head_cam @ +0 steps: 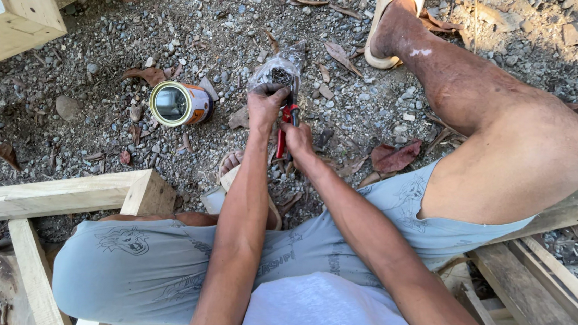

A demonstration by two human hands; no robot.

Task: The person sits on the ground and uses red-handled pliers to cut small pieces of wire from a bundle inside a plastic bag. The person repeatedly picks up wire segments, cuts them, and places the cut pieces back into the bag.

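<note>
Head view: left hand (265, 102) closed on the neck of a clear plastic bag (277, 72) holding small dark metal bits, probably nails; the bag sits just beyond its knuckles on the gravel. Likely soft, crinkly, bottom-heavy, easily punctured; best gripped at the bunched neck. Right hand (298, 139) wrapped round red-handled pliers (285, 124), just beside the left. Tin can (178, 103) lies left.
</note>
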